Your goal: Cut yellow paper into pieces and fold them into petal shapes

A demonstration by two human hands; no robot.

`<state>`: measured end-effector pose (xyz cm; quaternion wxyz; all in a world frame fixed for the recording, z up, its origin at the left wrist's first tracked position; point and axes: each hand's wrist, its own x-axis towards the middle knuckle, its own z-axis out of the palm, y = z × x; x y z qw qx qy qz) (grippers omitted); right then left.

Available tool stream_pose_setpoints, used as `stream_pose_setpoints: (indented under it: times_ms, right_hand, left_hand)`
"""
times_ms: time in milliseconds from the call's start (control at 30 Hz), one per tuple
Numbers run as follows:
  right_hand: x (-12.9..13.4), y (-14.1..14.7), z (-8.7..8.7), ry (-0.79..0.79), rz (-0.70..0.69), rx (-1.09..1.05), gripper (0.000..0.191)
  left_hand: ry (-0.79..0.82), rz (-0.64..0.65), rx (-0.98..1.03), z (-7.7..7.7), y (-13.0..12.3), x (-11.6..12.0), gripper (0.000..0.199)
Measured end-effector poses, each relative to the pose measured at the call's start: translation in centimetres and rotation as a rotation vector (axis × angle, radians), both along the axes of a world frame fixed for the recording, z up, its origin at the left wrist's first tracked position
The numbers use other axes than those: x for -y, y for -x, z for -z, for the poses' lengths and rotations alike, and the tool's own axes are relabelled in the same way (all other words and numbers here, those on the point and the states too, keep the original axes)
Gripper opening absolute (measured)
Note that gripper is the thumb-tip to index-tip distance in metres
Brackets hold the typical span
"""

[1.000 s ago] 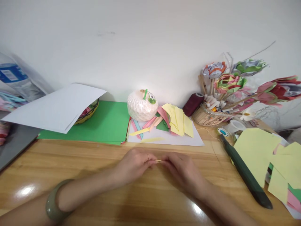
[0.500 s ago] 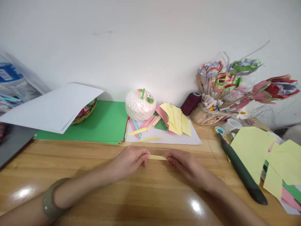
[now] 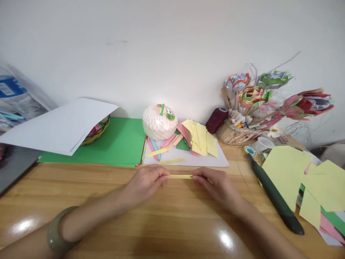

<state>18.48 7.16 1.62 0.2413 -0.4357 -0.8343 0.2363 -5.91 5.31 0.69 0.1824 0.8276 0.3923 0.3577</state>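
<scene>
Between my two hands a narrow yellow paper strip [image 3: 180, 176] is held level, just above the wooden table [image 3: 172, 223]. My left hand [image 3: 147, 183] pinches its left end between thumb and fingers. The right end is pinched by my right hand [image 3: 215, 183]. Only the middle of the strip shows; the fingers cover both ends. Just beyond it, a white sheet [image 3: 215, 162] bears folded strips in pink, blue and yellow, plus a fanned pile of yellow paper pieces [image 3: 199, 138].
Green sheets [image 3: 118, 144] and a basket [image 3: 97, 133] under white paper [image 3: 59, 124] are on the left. A foam-wrapped white fruit [image 3: 159, 124] stands at the wall. Rightward are a maroon thread spool [image 3: 217, 120], paper flowers [image 3: 254, 96], a dark green cutter-like tool [image 3: 275, 194] and yellow sheets [image 3: 284, 172].
Both hands have risen slightly in view and moved a little farther apart, so more of the yellow strip shows. The strip looks narrower and more level. The view has shifted slightly.
</scene>
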Motion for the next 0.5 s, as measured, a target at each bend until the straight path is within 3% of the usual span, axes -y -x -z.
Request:
stream_pose_setpoints:
  times_ms: [67,200,300,367,500]
  right_hand:
    - [-0.5,-0.5,-0.3,-0.053,0.111,-0.034,0.022]
    - [-2.0,-1.8,-0.4,-0.159,0.309,-0.039,0.028]
    - [-3.1,-2.8,0.4,-0.229,0.377,0.018,0.029]
    - [-3.8,-3.3,1.3,-0.281,0.403,0.079,0.034]
    - [-4.8,-3.9,2.9,-0.331,0.396,0.233,0.047]
  left_hand:
    - [-0.101,-0.093,-0.024,0.2,0.5,-0.4,0.026]
    - [-0.235,-0.438,-0.272,0.3,1.4,-1.4,0.025]
    - [-0.281,-0.539,-0.481,-0.2,1.4,-1.7,0.033]
    - [-0.376,-0.450,-0.484,-0.5,1.1,-1.5,0.034]
    - [-0.432,0.079,-0.536,0.2,0.5,-1.2,0.031]
